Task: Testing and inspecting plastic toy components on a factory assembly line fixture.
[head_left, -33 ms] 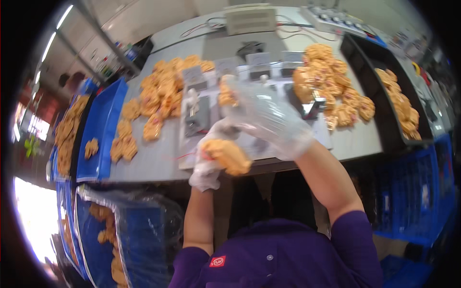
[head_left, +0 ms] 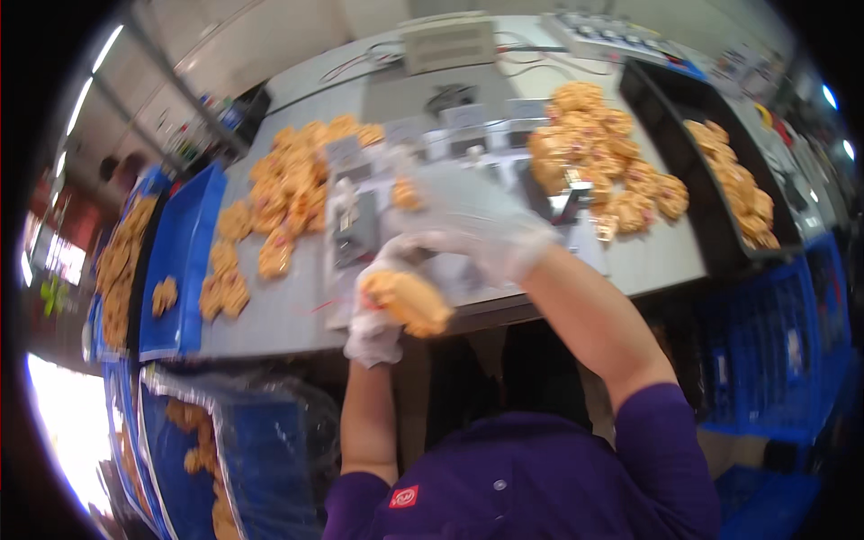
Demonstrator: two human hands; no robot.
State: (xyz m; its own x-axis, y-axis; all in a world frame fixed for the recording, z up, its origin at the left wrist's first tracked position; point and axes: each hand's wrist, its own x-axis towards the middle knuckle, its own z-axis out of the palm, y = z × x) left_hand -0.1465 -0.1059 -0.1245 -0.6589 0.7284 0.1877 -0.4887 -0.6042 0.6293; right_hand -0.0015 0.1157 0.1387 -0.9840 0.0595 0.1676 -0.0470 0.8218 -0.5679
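Note:
My left hand (head_left: 373,335), in a whitish glove, is closed on a tan, soft-looking lumpy piece (head_left: 409,302) near the table's front edge. The piece hides part of its fingers. Over the middle of the work surface is my right hand (head_left: 481,216), in a thin translucent glove, smeared by motion. A small tan patch (head_left: 407,193) shows beside its fingertips; whether they grip it is unclear. The two hands almost meet. A grey block fixture (head_left: 355,229) with a white figure-like top stands left of them, and a dark fixture with a shiny metal part (head_left: 567,200) stands to the right.
Heaps of similar tan pieces lie left (head_left: 292,180) and right (head_left: 585,139). A blue tray (head_left: 184,261) with one piece stands far left; a black bin (head_left: 666,135) with several stands right. A beige box-shaped device (head_left: 448,45) and cables are behind. Plastic-lined blue crates (head_left: 270,441) sit below left.
The whole view has shifted slightly, the scene sliding left. My right hand has come a little nearer to me; my left hand keeps the tan piece.

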